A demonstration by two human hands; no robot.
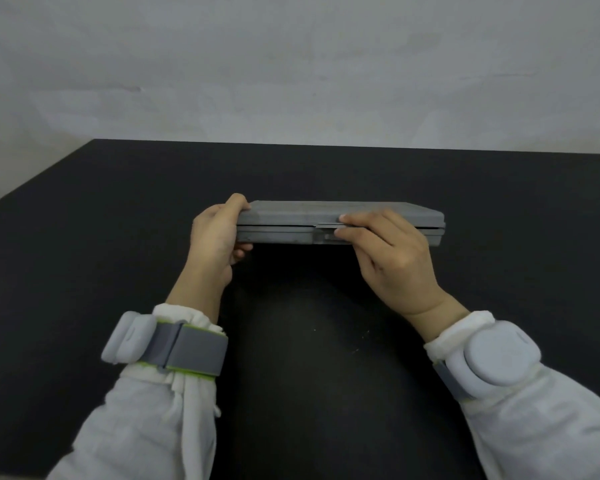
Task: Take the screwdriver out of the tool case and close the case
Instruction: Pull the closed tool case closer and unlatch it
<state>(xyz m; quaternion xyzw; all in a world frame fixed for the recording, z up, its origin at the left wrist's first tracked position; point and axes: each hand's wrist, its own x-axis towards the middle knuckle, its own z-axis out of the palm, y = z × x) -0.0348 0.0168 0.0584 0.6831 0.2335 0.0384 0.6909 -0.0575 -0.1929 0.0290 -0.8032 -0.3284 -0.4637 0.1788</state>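
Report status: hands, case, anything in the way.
Left hand grips the left end of the grey tool case; right hand has fingertips at the front latch. Case shut, screwdriver not visible. Nothing else on the black table.

A plain pale wall fills the far half of the scene, grey-white and faintly mottled, with a few dim smudges and a slightly warmer tone toward its lower edge. Against it stands a table with a matte black top that spreads from the far edge to the near one; its left edge runs diagonally toward the near left. A few tiny light specks dot the near centre. The light is soft and even.
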